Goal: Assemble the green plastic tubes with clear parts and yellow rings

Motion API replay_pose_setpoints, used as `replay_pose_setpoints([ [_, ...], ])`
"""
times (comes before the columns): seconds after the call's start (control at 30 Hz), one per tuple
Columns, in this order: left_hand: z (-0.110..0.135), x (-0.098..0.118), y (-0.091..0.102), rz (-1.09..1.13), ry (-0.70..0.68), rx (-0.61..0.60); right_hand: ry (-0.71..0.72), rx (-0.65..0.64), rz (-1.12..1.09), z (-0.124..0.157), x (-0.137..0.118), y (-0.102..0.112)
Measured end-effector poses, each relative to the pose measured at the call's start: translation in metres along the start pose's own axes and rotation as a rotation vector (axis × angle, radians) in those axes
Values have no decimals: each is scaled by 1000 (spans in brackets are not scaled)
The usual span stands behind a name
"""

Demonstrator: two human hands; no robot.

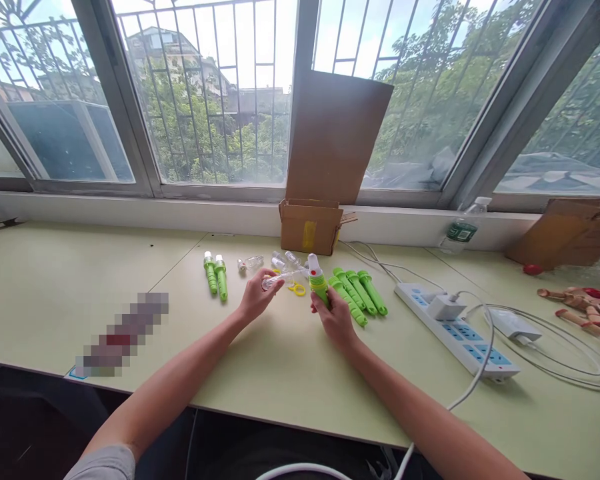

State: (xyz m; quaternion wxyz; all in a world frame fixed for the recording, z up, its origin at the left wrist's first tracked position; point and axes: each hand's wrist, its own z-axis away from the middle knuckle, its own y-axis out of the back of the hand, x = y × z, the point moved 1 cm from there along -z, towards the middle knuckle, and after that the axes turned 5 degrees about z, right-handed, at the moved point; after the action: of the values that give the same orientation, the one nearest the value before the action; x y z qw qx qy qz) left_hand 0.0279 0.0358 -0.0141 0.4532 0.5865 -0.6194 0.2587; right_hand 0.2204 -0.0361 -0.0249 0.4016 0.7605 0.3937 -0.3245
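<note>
My right hand [333, 313] is closed around a green ribbed handle [319, 283], held tilted upright, with a white top, a red dot and a yellow band. Between the fingers of my left hand [258, 293] is a clear plastic tube [276, 281], its thin end pointing toward the white top; I cannot tell whether they touch. Beyond my hands lie several clear plastic pieces [253, 262] and a yellow ring [298, 289]. Several green handles [373, 293] lie just right of my right hand. Two green handles with white tops [221, 279] lie to the left.
A cardboard box [310, 227] stands against the window ledge. On the right are a white power strip [455, 330] with cables, a charger [514, 325], a plastic bottle [463, 230] and several wooden pieces [585, 310]. A blurred-out object [125, 337] lies at the table's left front.
</note>
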Motion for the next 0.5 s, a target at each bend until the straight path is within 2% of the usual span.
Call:
replay_pose_setpoints([
  [0.1,-2,7,4,157,24,132,19,-33,61,1,0,-1],
  [0.23,-4,15,10,235,16,269,85,-52,197,1,-1,0],
  [0.37,-4,19,15,242,-7,326,121,-73,306,1,-1,0],
  [0.5,-3,21,18,204,-16,307,136,-98,358,0,0,0],
])
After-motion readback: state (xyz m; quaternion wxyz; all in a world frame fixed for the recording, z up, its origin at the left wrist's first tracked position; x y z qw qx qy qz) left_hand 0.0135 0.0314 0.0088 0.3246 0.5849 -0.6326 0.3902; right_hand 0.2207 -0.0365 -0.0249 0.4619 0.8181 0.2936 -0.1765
